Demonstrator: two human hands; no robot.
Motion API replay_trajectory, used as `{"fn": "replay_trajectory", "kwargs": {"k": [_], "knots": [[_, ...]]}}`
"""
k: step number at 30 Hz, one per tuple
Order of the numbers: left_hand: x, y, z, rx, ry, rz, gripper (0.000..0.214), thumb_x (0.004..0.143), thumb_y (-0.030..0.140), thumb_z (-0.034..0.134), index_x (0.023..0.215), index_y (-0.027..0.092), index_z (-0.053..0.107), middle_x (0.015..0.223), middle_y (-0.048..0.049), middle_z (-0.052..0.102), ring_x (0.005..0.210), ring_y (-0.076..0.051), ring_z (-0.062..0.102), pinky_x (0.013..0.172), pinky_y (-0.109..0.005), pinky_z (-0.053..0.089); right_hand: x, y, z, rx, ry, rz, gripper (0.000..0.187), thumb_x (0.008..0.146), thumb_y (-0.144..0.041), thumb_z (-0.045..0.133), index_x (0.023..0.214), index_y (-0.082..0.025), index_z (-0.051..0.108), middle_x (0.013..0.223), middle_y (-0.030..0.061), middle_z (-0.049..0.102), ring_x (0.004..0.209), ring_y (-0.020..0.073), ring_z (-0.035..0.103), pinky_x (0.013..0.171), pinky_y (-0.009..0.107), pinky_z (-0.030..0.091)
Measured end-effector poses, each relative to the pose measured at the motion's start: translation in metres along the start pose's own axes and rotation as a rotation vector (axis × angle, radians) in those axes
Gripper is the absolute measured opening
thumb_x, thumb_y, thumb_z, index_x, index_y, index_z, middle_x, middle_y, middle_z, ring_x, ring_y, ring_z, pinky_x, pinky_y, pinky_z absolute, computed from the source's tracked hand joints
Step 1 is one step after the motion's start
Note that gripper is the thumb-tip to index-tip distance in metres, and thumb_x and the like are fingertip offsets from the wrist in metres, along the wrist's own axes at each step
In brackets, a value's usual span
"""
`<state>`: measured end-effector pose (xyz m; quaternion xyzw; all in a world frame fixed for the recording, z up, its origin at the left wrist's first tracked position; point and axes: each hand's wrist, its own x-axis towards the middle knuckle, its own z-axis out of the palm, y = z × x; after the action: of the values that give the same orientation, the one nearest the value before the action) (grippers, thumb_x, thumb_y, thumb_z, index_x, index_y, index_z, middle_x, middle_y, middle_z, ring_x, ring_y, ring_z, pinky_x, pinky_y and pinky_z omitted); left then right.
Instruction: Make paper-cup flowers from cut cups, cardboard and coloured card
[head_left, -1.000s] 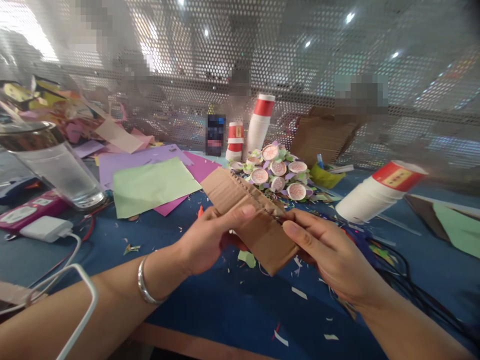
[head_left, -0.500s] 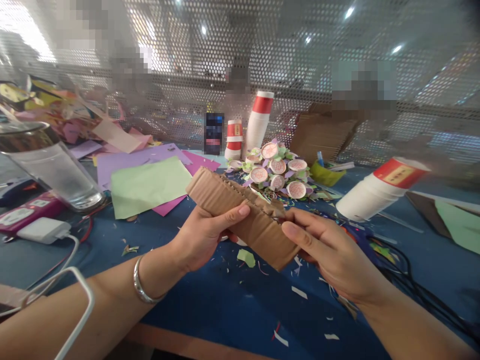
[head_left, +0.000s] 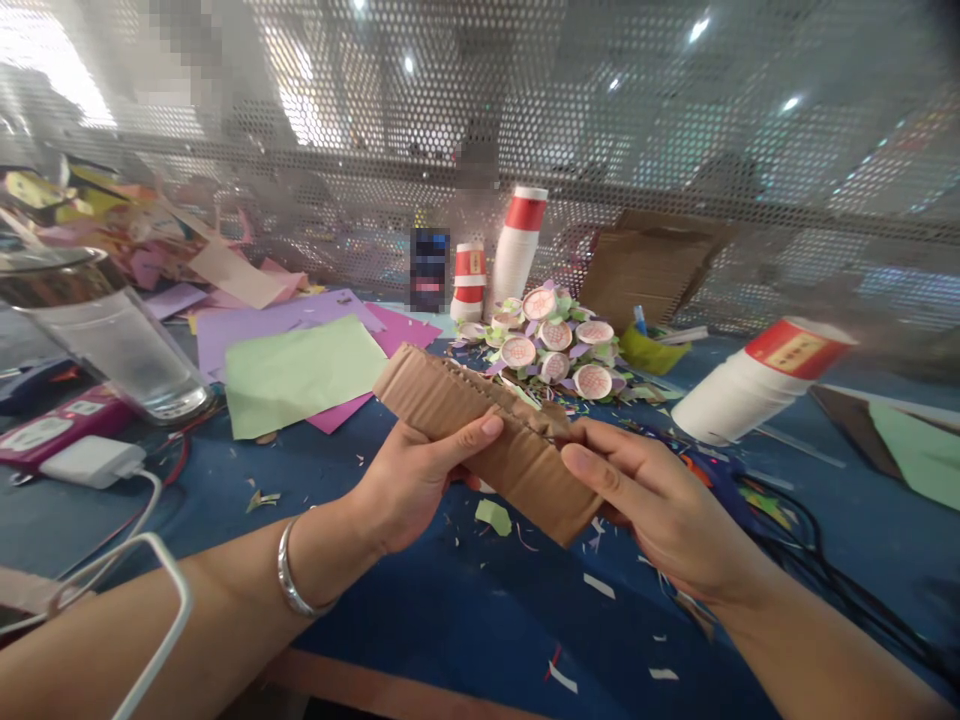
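A folded strip of brown corrugated cardboard [head_left: 487, 440] is held up slantwise over the blue tabletop, its upper edge torn and jagged. My left hand [head_left: 420, 475] grips its left half, thumb pressed on the front face and fingers behind. At the right end, my right hand [head_left: 637, 490] pinches the cardboard between thumb and fingers near the torn edge. Just beyond it lies a heap of paper-cup flowers [head_left: 555, 340] with white printed cup bottoms and green and purple paper pieces. Fingers behind the strip are partly hidden.
Stacked paper cups [head_left: 765, 380] lean at right; a taller cup stack [head_left: 517, 245] stands behind the heap. Green paper [head_left: 300, 375] lies at left beside a glass of water [head_left: 135, 350] and a white charger [head_left: 94, 460]. Black cables [head_left: 817, 560] run at right. Paper scraps litter the table.
Almost nothing differs. Both hands keep hold of the cardboard, which sits very slightly lower in view, and the left forearm has shifted a little to the right.
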<state>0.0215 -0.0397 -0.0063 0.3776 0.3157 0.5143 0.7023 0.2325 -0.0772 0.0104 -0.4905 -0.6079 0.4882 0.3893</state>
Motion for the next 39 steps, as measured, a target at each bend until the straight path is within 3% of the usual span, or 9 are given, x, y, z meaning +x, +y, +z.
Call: {"fn": "replay_trajectory", "kwargs": {"k": [4,10,15,20,34,37,39], "knots": [[-0.002,0.001,0.002,-0.022,0.029,0.0,0.033,0.07,0.029,0.092,0.092,0.013,0.073,0.08,-0.0011,0.068,0.061,-0.008,0.059,0.044,-0.015,0.046,-0.001,-0.001,0.001,0.02,0.0,0.01,0.036,0.094,-0.053,0.065,0.112,-0.023,0.073,0.081,0.004,0.07,0.075,0.0202,0.065,0.064,0.03,0.051],[0.0,0.003,0.001,0.028,0.024,-0.021,0.036,0.067,0.034,0.093,0.088,0.012,0.072,0.077,-0.0022,0.066,0.059,-0.009,0.057,0.043,-0.017,0.042,-0.001,-0.002,0.003,0.103,-0.042,-0.008,0.034,0.097,-0.049,0.062,0.118,-0.023,0.07,0.099,0.0061,0.073,0.095,0.022,0.067,0.08,0.033,0.054],[-0.004,-0.001,0.002,0.107,0.013,0.034,0.034,0.072,0.036,0.09,0.093,0.015,0.073,0.085,-0.0042,0.071,0.064,-0.011,0.059,0.045,-0.019,0.044,-0.002,-0.002,0.002,0.103,-0.074,0.019,0.032,0.096,-0.052,0.062,0.105,-0.023,0.071,0.094,0.0066,0.071,0.086,0.0218,0.066,0.075,0.034,0.055],[-0.008,-0.008,0.005,0.093,0.049,0.03,0.038,0.071,0.034,0.09,0.1,0.016,0.073,0.093,-0.006,0.073,0.07,-0.013,0.062,0.047,-0.019,0.045,-0.003,-0.003,0.004,0.068,-0.03,0.021,0.036,0.093,-0.055,0.064,0.104,-0.022,0.072,0.081,0.0056,0.069,0.077,0.022,0.065,0.07,0.035,0.056],[-0.008,-0.003,0.007,0.054,0.017,-0.042,0.035,0.071,0.035,0.091,0.096,0.015,0.078,0.089,-0.0057,0.072,0.066,-0.01,0.059,0.046,-0.017,0.042,-0.003,-0.001,0.008,0.236,-0.049,0.05,0.028,0.093,-0.049,0.067,0.095,-0.021,0.068,0.09,0.005,0.066,0.079,0.0182,0.061,0.071,0.031,0.052],[-0.005,0.004,0.004,0.089,0.048,0.028,0.033,0.07,0.036,0.091,0.093,0.015,0.077,0.085,-0.0046,0.073,0.064,-0.01,0.059,0.046,-0.017,0.04,-0.001,-0.003,0.004,0.256,-0.022,0.058,0.028,0.092,-0.05,0.069,0.091,-0.022,0.066,0.079,0.0013,0.058,0.068,0.0135,0.052,0.059,0.024,0.045],[-0.002,0.009,0.002,0.102,0.064,0.054,0.031,0.07,0.035,0.091,0.09,0.015,0.077,0.084,-0.004,0.073,0.063,-0.01,0.059,0.047,-0.018,0.041,0.0,-0.005,-0.002,0.258,0.028,0.045,0.034,0.09,-0.054,0.071,0.085,-0.021,0.062,0.069,-0.003,0.045,0.056,0.009,0.035,0.046,0.02,0.03]]}}
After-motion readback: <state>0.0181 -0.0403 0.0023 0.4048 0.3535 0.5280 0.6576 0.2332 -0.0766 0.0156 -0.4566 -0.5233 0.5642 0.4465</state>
